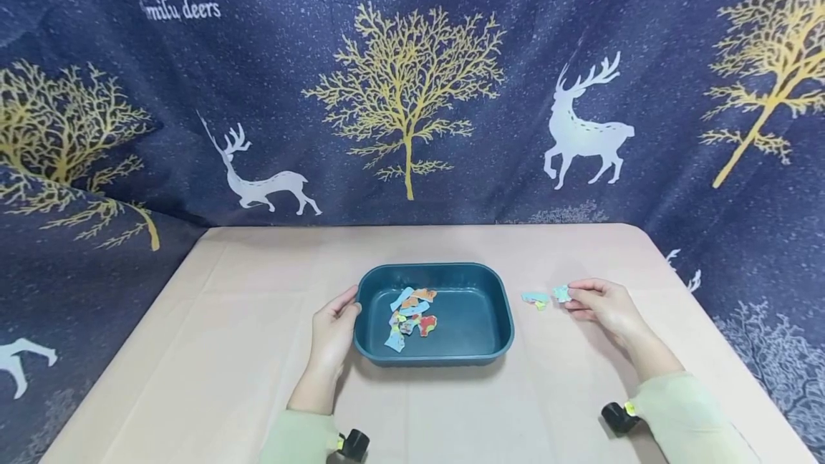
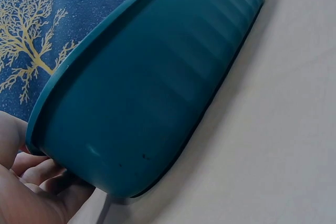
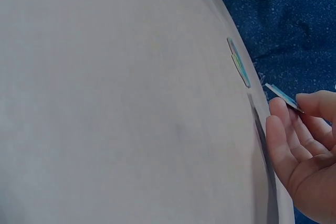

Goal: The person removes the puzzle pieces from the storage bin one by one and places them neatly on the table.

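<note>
With the right grip (image 1: 604, 308), pinching a thin blue piece (image 1: 561, 293) by its edge, right of the teal tray (image 1: 467, 321) and just beside the loose pieces (image 1: 535, 298) on the bench (image 1: 258, 349). With the left grip (image 1: 331, 328), holding the tray's left end. Judging by the piece's thinness, probably handling like light, stiffish card, perhaps creasing under a hard squeeze; likely calling for a light pinch at the edge.

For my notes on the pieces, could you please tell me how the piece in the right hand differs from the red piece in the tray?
The held piece is mostly light blue; the red piece is mainly red.
The held piece is pinched in the right hand; the red piece lies in the tray, with no hand on it.
Both are small pieces.
</note>
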Demonstrator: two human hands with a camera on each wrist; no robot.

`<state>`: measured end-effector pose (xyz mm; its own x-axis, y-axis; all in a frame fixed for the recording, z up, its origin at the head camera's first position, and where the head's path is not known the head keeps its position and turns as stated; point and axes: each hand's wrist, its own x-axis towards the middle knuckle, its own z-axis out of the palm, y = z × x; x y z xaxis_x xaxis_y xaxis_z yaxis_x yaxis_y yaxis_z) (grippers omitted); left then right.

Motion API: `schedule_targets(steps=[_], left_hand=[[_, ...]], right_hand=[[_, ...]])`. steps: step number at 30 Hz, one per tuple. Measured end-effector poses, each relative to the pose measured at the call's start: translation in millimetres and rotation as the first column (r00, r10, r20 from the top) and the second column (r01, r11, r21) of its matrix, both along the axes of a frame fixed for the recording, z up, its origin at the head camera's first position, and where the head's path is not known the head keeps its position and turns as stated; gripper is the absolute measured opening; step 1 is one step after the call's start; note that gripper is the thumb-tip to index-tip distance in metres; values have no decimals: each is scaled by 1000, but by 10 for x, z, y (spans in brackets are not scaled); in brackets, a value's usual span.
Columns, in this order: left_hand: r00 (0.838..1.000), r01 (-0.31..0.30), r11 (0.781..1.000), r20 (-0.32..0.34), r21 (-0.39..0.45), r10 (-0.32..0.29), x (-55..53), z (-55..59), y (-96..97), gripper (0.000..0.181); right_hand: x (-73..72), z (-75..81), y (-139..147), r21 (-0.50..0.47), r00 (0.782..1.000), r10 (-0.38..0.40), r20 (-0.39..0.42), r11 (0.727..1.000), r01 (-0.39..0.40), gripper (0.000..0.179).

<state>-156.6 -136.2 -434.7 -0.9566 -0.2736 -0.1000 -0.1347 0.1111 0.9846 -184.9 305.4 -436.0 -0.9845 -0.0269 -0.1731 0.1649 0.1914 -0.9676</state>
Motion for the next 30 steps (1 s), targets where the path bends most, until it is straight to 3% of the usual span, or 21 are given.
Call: schedule_targets(steps=[8, 23, 30], left_hand=[[1000, -14, 1000, -11, 3, 14, -27, -12, -1, 39], [1000, -7, 1000, -18, 24, 7, -30, -31, 2, 40], [999, -18, 999, -28, 27, 18, -33, -32, 10, 39]], right_hand=[[-63, 1, 0, 79, 999, 29, 23, 996, -31, 44], [-111, -16, 6, 137, 997, 66, 38, 988, -70, 45], [-114, 44, 29, 216, 997, 71, 27, 973, -75, 45]])
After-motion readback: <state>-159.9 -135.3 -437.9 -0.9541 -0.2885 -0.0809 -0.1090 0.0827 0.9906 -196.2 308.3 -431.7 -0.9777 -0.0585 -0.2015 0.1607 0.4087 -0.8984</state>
